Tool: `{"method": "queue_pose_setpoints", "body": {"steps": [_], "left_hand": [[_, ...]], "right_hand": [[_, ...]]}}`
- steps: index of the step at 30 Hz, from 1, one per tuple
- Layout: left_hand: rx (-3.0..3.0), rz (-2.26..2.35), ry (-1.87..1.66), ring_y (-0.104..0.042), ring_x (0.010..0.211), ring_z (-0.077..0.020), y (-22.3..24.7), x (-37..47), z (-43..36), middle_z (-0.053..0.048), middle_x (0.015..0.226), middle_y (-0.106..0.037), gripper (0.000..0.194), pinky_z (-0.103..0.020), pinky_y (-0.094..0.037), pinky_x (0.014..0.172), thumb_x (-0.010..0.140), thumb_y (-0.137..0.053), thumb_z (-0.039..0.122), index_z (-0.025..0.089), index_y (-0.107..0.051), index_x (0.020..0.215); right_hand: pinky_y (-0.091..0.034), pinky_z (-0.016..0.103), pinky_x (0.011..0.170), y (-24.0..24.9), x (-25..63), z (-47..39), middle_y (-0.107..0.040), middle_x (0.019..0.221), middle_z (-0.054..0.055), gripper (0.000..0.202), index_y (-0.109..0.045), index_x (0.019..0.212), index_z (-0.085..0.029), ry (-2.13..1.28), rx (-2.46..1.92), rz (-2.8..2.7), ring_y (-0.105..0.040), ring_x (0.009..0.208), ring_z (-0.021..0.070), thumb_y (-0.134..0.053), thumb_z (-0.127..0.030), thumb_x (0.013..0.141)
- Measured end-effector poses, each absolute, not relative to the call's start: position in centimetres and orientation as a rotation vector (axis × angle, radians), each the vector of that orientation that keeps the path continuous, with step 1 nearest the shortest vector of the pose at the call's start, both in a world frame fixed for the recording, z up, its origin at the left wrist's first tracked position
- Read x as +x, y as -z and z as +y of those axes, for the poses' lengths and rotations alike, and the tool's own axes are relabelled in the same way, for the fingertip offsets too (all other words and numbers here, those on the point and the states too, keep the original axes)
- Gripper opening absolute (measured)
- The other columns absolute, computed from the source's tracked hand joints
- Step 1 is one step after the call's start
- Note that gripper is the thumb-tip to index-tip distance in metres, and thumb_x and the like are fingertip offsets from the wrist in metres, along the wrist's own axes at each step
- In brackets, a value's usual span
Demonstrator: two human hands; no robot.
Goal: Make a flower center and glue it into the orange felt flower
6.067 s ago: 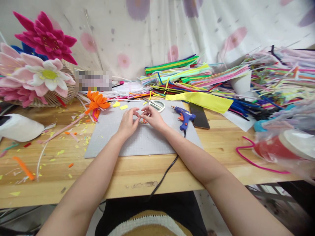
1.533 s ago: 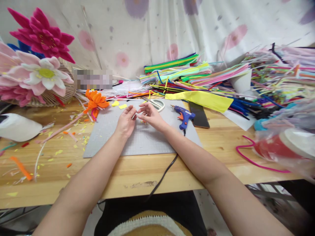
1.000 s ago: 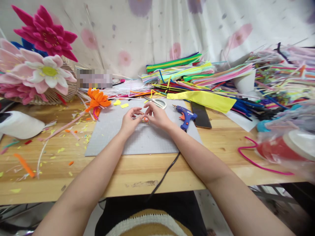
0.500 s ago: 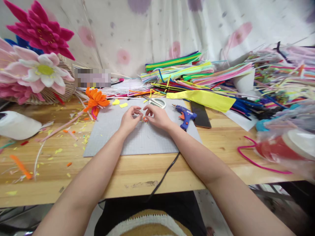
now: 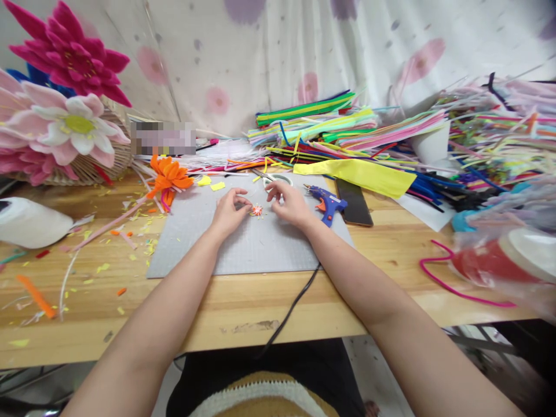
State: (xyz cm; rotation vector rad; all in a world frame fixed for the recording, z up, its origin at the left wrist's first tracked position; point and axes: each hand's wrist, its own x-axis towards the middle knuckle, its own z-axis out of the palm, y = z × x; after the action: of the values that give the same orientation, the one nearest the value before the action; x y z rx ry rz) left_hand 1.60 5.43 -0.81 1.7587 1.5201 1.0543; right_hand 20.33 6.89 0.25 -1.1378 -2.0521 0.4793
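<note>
A small red-and-white spiky piece (image 5: 257,211) lies on the grey mat (image 5: 182,249) between the hands, the left hand (image 5: 230,213) right beside it with thumb and curled fingers nearly meeting at its edge, though whether they grip it I cannot tell, and the right hand (image 5: 286,202) just apart from it, thumb and fingers parted and holding nothing visible. The mat lies on the wooden desk (image 5: 369,289) before a spotted curtain (image 5: 269,58). Beyond the right hand are scissors (image 5: 284,178), partly hidden by it, and a blue glue gun (image 5: 330,205); an orange flower (image 5: 169,176) sits left.
</note>
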Motion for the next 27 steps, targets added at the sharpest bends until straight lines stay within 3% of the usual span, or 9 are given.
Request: {"method": "queue_pose_setpoints", "body": {"steps": [9,27], "left_hand": [[1.733,1.516,-1.025,-0.064,0.089,-0.0188,1.23,1.54,5.62,-0.003,0.084,-0.071,0.036,-0.039,-0.04,0.091,0.069,-0.065,0.018,0.022,-0.053,0.102],[1.708,1.484,-1.043,-0.063,0.086,-0.018,1.38,1.52,5.87,-0.002,0.082,-0.07,0.035,-0.039,-0.041,0.09,0.07,-0.064,0.016,0.022,-0.055,0.102]], "right_hand": [[-0.042,0.032,0.08,-0.49,19.52,6.11,-0.071,0.086,-0.001,0.043,-0.054,0.102,-0.02,-0.554,-0.981,-2.21,-0.056,0.083,0.018,-0.042,-0.01,0.062],[-0.041,0.032,0.082,-0.43,19.57,5.97,-0.073,0.088,-0.002,0.037,-0.057,0.099,-0.02,-0.448,-1.048,-2.226,-0.053,0.084,0.0187,-0.044,-0.01,0.066]]}}
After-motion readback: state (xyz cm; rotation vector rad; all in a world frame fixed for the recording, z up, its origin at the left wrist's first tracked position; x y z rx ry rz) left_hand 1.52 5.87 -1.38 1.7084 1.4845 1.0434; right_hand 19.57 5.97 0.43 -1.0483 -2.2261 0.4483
